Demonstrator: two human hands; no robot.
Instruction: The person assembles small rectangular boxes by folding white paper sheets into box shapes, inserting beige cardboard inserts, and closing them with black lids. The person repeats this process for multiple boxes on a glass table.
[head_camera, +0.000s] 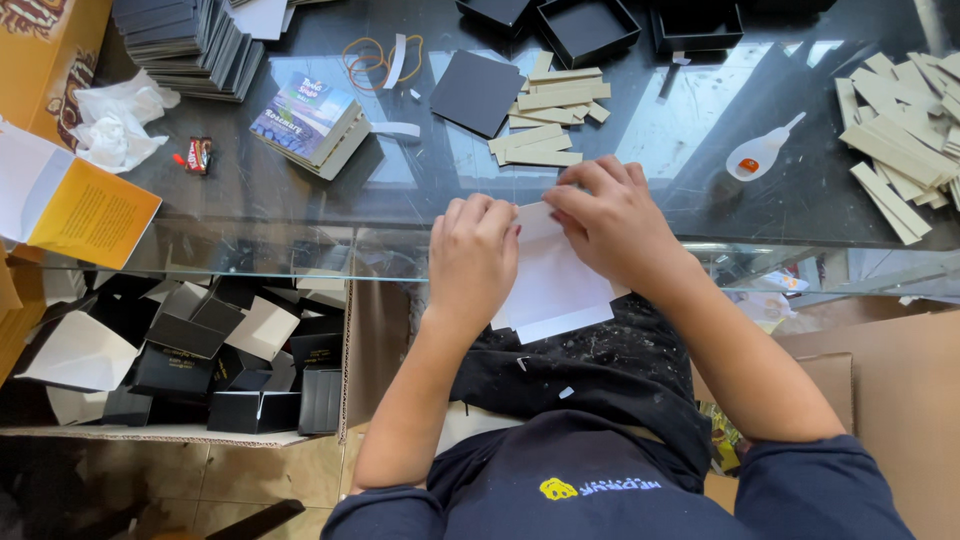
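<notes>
Pinching white card (555, 285) at glass table edge (300, 235) | both hands (540, 240) | strips (550, 110) beyond

Two hands (470, 262), one card (556, 290) (white).

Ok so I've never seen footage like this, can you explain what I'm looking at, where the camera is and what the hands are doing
There is no machine here. The single picture comes from a camera worn on a person's head, looking down at their own bare hands at the edge of a glass table. The left hand and right hand together hold a flat white card blank, pressing it at the table edge. On the glass lie tan card strips, a black square card, open black boxes, a small white glue bottle and rubber bands. Below left, a carton holds finished black boxes.
</notes>
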